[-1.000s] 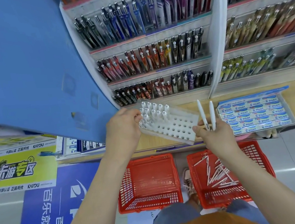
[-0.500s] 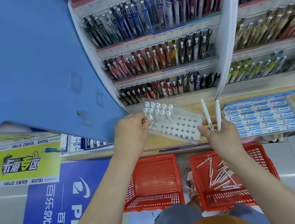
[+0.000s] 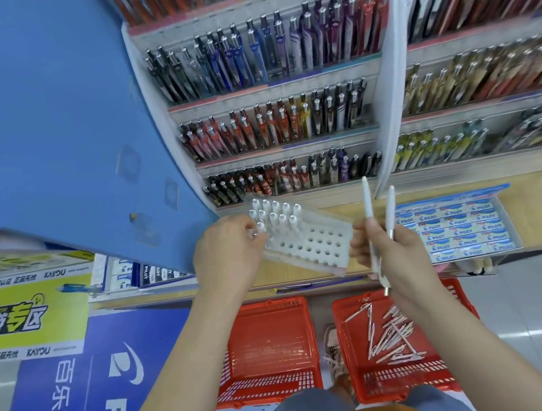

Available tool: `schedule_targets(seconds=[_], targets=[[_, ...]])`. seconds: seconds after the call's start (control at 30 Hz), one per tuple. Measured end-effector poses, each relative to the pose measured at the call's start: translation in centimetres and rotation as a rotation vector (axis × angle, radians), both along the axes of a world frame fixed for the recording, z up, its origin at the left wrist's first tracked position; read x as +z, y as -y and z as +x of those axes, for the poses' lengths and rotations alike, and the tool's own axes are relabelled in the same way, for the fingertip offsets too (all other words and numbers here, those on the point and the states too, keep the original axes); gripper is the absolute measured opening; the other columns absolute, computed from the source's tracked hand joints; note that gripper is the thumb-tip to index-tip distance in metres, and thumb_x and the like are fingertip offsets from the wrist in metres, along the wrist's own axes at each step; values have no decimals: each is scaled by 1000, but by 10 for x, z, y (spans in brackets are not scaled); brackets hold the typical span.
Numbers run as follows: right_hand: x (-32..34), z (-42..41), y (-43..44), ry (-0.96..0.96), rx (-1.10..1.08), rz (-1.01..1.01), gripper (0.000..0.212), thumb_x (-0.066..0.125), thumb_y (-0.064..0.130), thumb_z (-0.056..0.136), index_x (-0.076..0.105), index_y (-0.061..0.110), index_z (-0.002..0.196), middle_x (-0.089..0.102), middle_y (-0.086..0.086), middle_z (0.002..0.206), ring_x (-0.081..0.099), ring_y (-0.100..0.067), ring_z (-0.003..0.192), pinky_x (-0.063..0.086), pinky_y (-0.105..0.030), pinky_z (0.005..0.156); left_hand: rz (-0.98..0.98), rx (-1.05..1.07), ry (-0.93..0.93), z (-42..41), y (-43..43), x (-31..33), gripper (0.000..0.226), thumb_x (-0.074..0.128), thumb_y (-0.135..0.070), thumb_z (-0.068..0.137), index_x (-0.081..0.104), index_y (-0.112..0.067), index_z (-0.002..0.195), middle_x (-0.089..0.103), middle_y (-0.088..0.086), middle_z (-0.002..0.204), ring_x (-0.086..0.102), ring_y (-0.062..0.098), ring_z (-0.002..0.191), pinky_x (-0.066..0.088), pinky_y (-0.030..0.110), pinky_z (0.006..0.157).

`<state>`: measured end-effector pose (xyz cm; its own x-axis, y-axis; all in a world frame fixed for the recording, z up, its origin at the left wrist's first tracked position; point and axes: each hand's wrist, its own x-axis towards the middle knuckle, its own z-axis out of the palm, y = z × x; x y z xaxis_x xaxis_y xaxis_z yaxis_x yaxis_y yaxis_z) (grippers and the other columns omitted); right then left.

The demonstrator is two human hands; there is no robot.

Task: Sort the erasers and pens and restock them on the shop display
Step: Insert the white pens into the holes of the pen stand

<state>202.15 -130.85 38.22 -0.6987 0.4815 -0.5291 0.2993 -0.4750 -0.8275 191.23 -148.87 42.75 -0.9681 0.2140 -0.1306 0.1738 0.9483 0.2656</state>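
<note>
At frame centre, your left hand [image 3: 231,253] grips the left end of the tilted white perforated pen tray [image 3: 315,247]; racked pens [image 3: 274,213] fill its far rows. Your right hand [image 3: 393,252], fingers curled, holds two white pens [image 3: 368,207] upright, just beside the tray's right edge. Below: right red basket [image 3: 344,349] with loose white pens [image 3: 392,336]; left red basket [image 3: 268,340]. Right of centre, Pilot erasers [image 3: 458,228] boxed on the wooden ledge [image 3: 540,208]; stocked pen shelves [image 3: 274,124] above.
</note>
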Motion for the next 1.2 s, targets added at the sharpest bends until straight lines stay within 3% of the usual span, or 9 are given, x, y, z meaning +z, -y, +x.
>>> schedule_targets(seconds=[0.07, 0.13, 0.27, 0.37, 0.47, 0.57, 0.63, 0.93, 1.2], targets=[[20, -5, -1, -120, -13, -235, 23, 45, 18, 99, 61, 2, 98, 71, -11, 77, 71, -23, 75, 58, -28, 66, 150, -5, 41, 14, -7, 10, 15, 60, -32, 88, 68, -27, 99, 66, -11, 83, 60, 10, 75, 45, 26, 68], [35, -10, 1, -178, 14, -335, 21, 44, 18, 98, 59, 3, 100, 73, -16, 91, 71, -28, 90, 58, -34, 78, 438, -3, 252, 32, -21, 20, 13, 57, -27, 92, 70, -24, 94, 68, -10, 76, 62, 6, 67, 49, 26, 67], [49, -14, 10, -224, 76, -340, 13, 42, 17, 99, 52, 9, 97, 72, -15, 105, 70, -27, 94, 57, -30, 61, 1010, 227, 763, 59, -49, 26, 25, 48, -27, 97, 67, -11, 101, 71, 12, 78, 65, 17, 59, 52, 25, 57], [50, -13, 16, -229, 135, -251, 15, 42, 18, 99, 54, 11, 94, 72, -11, 107, 68, -25, 89, 53, -28, 56, 1210, 383, 906, 65, -51, 27, 20, 51, -24, 95, 66, -10, 98, 66, 8, 66, 60, 13, 51, 48, 19, 48], [51, -13, 15, -211, 113, -188, 23, 46, 24, 98, 66, 16, 90, 73, -7, 96, 68, -18, 83, 56, -34, 68, 1186, 392, 746, 61, -43, 23, 17, 56, -13, 92, 68, -7, 102, 59, 3, 62, 51, 7, 49, 43, 16, 48], [51, -16, 1, -119, 24, -116, 28, 50, 36, 94, 65, 12, 94, 58, 0, 69, 54, -12, 55, 39, -21, 41, 1038, 313, 526, 52, -28, 22, 17, 62, -9, 88, 74, -17, 97, 61, -3, 65, 49, 8, 58, 46, 19, 58], [48, -17, -8, -95, 35, -71, 28, 54, 35, 93, 64, 12, 83, 49, -1, 63, 36, -9, 44, 25, -18, 36, 985, 251, 460, 47, -18, 24, 18, 66, -11, 85, 76, -26, 89, 61, -3, 68, 46, 12, 63, 45, 24, 63], [45, -21, -2, -42, 342, 79, 15, 62, 20, 90, 67, 6, 88, 69, -10, 69, 44, -8, 45, 29, -16, 38, 1092, 270, 391, 31, 2, 33, 21, 66, -5, 83, 74, -20, 95, 72, 2, 86, 67, 11, 79, 52, 19, 74], [27, -26, 7, -64, 314, 80, 10, 65, 11, 88, 67, 1, 89, 69, -11, 69, 43, -10, 47, 31, -17, 39, 1195, 330, 438, 14, 13, 36, 18, 60, 0, 86, 71, -14, 91, 74, 8, 82, 71, 19, 78, 56, 20, 69]])
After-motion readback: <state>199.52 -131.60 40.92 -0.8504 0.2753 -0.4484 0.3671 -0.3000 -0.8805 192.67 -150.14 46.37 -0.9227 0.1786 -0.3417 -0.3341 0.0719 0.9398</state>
